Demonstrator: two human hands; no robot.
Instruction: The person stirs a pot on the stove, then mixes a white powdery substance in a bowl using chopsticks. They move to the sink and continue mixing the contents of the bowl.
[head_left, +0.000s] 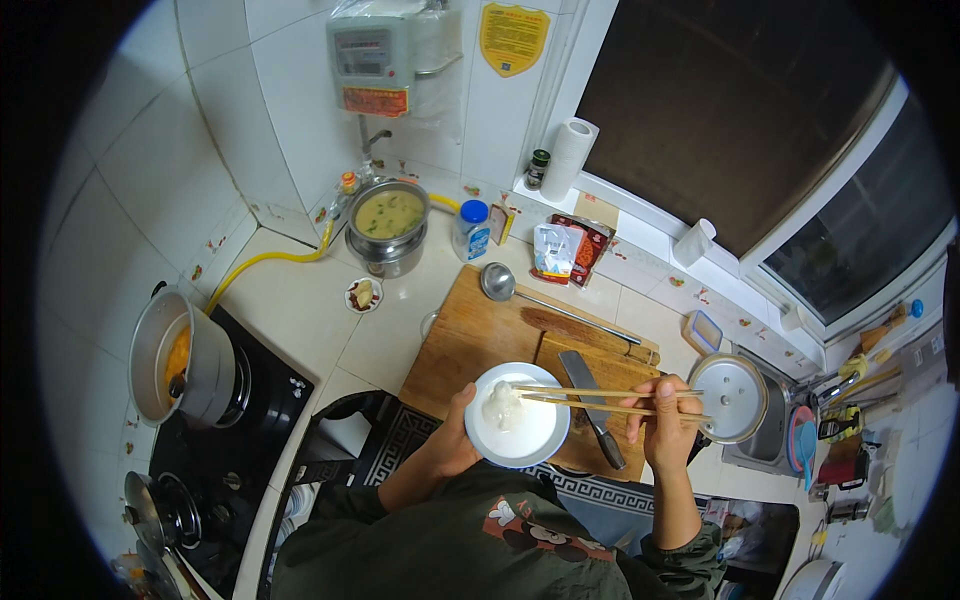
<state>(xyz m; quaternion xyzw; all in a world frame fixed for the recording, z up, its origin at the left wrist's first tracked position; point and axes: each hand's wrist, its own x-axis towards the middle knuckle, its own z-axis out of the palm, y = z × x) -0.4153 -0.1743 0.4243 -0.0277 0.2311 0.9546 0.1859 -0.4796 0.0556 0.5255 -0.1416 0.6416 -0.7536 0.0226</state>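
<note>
My left hand (452, 435) grips the left rim of a white bowl (559, 439) in front of my body. Inside lies a smooth white substance (529, 431); whether it is liquid or powder I cannot tell. In my right hand (667, 427) is a pair of wooden chopsticks (592, 391), spread apart, reaching leftward over the bowl. Their tips meet a whitish lump (502, 405) in the bowl's left part. Just right of the bowl, a kitchen knife (581, 379) rests on a small wooden cutting board (626, 375), its dark handle towards me.
A steel ladle (499, 281) lies across a larger cutting board (450, 337). Behind stand a pot of soup (390, 214) and a blue-lidded jar (472, 232). Left, a deep pot (202, 367) sits on the black gas stove (270, 405). A round lid (739, 397) overlaps the sink (772, 427).
</note>
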